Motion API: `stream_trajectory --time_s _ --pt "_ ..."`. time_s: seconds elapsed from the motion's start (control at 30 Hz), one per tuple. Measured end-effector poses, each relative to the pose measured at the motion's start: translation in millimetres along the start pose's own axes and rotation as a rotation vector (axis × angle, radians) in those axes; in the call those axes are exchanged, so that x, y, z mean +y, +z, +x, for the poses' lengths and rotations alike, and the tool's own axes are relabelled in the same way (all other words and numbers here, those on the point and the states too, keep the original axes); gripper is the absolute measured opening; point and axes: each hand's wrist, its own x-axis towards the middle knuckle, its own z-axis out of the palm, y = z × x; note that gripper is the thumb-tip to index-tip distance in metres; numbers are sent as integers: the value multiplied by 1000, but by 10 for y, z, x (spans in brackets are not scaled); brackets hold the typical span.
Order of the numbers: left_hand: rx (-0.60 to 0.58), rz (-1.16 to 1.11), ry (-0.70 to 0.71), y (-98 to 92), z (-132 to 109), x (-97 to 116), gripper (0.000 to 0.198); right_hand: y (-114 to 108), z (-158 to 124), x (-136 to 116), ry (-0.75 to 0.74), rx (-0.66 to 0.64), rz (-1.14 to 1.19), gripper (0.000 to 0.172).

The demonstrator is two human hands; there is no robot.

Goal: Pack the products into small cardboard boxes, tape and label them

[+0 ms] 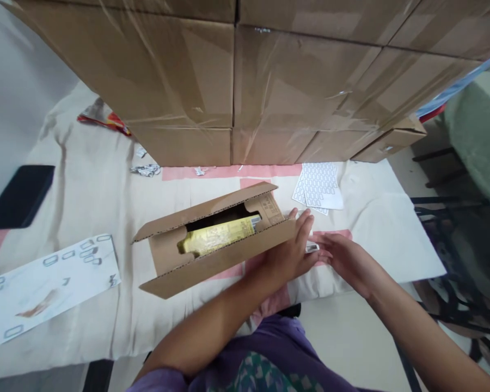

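Note:
An open cardboard box [224,261] lies slantwise on the cloth-covered table, its long flaps raised. Inside it is a yellow packet [222,235]. My left hand [296,245] rests against the box's right end, its fingers spread and pointing away from me. Just to the right, my right hand [343,256] has its fingertips pinched near a small white piece with a dark mark [312,248], between the two hands. Whether the left hand also touches that piece is hard to see.
Stacked taped cartons [269,81] rise along the back. Sticker sheets [319,186] lie behind my hands. At the left are a white sheet with outlined labels [53,286], a black flat object [20,196], a red wrapper [104,117] and crumpled scraps [146,170].

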Motion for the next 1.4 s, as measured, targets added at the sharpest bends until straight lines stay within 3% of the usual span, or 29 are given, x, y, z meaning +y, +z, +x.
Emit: stream_trajectory --time_s 0.2,0.47,0.63,1.07,1.4 --pt "8 -56 -156 30 20 -85 108 94 -15 41 -25 -33 -36 17" --pt "42 -56 -111 -56 31 -107 103 134 -272 193 -307 155 -223 32" --pt "27 -108 -130 -78 44 -110 105 145 -341 347 -221 186 -195 37" --pt "13 -141 -129 -163 81 -93 96 193 -370 692 -167 153 -10 35" --pt "-37 -102 -210 -181 89 -42 91 140 -259 727 -141 136 -7 33"
